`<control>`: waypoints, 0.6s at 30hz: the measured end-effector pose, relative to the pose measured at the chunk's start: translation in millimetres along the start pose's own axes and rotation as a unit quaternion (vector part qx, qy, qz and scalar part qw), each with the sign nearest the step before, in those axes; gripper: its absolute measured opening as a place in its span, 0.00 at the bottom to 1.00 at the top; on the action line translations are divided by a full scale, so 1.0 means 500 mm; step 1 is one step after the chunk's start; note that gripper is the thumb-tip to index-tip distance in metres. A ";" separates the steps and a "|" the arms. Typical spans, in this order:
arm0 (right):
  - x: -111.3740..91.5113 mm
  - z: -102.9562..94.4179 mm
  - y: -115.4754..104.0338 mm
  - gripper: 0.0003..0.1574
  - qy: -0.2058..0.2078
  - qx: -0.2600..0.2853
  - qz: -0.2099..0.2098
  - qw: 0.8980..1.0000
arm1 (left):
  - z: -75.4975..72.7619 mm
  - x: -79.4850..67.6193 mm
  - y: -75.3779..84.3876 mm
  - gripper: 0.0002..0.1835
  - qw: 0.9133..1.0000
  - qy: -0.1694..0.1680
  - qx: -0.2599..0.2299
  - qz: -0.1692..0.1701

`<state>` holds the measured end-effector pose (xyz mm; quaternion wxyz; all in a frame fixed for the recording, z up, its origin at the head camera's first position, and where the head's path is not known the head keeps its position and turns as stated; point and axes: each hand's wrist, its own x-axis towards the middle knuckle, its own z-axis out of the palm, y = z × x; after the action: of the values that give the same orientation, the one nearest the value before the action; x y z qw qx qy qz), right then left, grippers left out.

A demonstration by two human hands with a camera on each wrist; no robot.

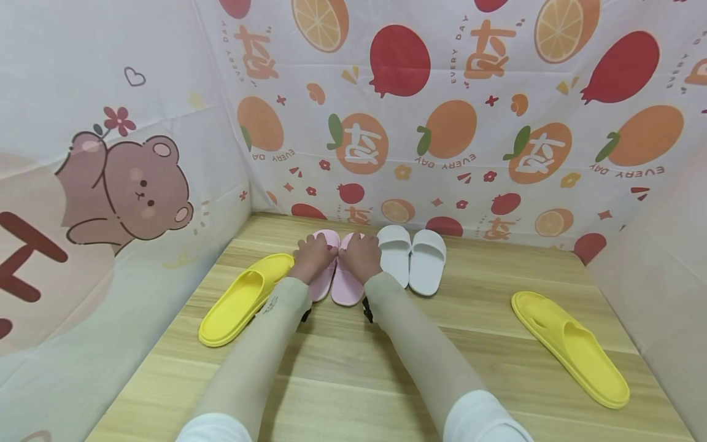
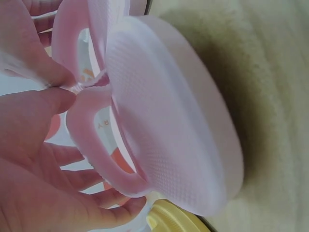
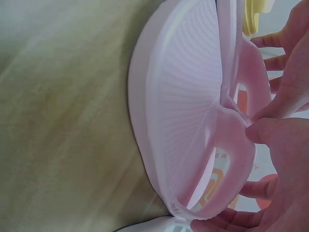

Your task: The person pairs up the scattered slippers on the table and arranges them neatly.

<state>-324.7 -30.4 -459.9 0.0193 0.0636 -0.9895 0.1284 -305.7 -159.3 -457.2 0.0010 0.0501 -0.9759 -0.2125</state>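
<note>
A pair of pink slippers stands side by side at the back of the wooden surface, toes to the wall. My left hand [image 1: 313, 258] grips the strap of the left pink slipper [image 2: 159, 121], its thumb at the inner side and its fingers spread along the outer side. Over the right pink slipper [image 3: 178, 101], my right hand [image 1: 361, 256] holds the strap in the same way. Both thumbs meet where the two straps touch. In the head view the hands cover most of the straps.
A pair of white slippers [image 1: 427, 265] stands just right of the pink ones. One yellow slipper [image 1: 234, 307] lies angled at the left, and another yellow slipper [image 1: 577, 353] lies far right. Printed cloth walls [image 1: 409, 196] border the wooden surface [image 1: 342, 380].
</note>
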 end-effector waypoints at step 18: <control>0.033 -0.004 -0.009 0.41 -0.012 -0.002 0.019 1.000 | -0.001 0.035 -0.005 0.31 1.000 -0.007 -0.010 -0.008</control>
<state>-340.7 -36.1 -456.1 0.0056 0.0464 -0.9909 0.1265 -322.7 -163.7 -458.1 -0.0070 0.0568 -0.9733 -0.2223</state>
